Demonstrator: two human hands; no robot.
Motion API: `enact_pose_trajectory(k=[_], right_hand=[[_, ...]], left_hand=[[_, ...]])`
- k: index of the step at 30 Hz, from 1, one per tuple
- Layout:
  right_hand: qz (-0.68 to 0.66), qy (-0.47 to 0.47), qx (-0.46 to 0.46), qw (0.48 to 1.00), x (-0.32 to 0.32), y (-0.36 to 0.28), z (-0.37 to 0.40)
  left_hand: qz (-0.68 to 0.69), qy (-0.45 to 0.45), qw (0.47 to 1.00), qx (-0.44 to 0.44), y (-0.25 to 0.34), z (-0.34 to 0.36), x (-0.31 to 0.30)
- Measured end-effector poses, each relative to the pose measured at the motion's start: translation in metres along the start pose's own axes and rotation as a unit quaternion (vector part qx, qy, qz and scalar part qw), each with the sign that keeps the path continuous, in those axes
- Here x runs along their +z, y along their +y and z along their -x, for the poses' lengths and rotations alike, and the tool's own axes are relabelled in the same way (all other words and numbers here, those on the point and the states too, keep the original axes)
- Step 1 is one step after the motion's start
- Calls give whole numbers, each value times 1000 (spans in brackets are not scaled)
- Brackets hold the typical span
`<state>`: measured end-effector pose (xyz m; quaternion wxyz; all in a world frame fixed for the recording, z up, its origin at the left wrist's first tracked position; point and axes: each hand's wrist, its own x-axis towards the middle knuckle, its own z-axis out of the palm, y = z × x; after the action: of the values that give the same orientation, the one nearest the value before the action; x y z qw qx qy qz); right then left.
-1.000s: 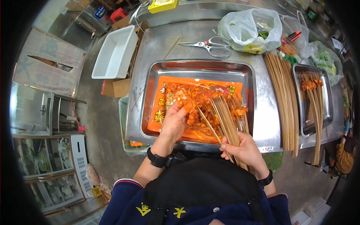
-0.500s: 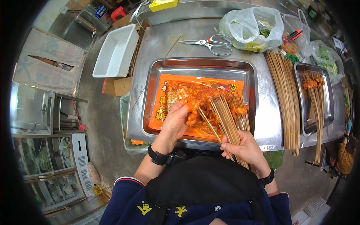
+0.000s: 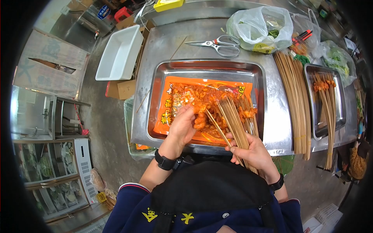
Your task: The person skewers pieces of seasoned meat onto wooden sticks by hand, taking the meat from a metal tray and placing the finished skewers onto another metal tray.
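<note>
Right grip closed around skewers (left grip pinched on saucy food)

Steel table, bare metal showing between the items, shiny by the near right edge. Large rectangular steel tray sits flat mid-table, near side close to the front edge. Scissors lie just beyond it, blades left, handles right. White plastic bag stands right of those, open top. One thin stick lies slantwise behind the tray, another just left of it. Long row of bare skewers right of the tray, lengthwise, near ends around the front edge. Smaller steel tray right of that. Behind it, bag with greens; far right corner blurry, probably also on the table.
</note>
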<state>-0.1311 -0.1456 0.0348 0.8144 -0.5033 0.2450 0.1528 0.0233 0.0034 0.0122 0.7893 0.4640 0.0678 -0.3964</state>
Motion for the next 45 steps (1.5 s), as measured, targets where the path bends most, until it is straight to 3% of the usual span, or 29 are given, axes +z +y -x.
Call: enact_pose_trajectory(k=[4,6,13,16,18,22,24,36,43,45], right_hand=[[9,2,15,1000,0,-3,2],[20,-8,30,999,0,-4,1],[18,-15,4,1000,-1,1,-2],[11,-26,15,999,-2,1,-1],[6,-23,23,999,-1,0,-1],[15,-21,31,999,0,0,-1],[18,-22,32,999,-1,0,-1],[-34,-44,18,998,-4,2,0],[-34,-16,15,999,-2,3,1],[-21,-1,20,1000,-1,3,1]], left_hand=[[32,33,999,3,-3,-2,0],[40,-23,999,-3,-3,-5,-9],[19,-44,999,-13,-2,-6,-14],[55,-108,992,-27,-4,-9,-17],[54,21,998,-22,1,-5,3],[68,15,997,-24,-1,-6,-5],[76,-64,995,-33,-6,-14,-22],[77,-104,991,-29,-2,-8,-16],[16,-96,995,25,-3,2,-7],[22,-35,996,73,-6,7,4]])
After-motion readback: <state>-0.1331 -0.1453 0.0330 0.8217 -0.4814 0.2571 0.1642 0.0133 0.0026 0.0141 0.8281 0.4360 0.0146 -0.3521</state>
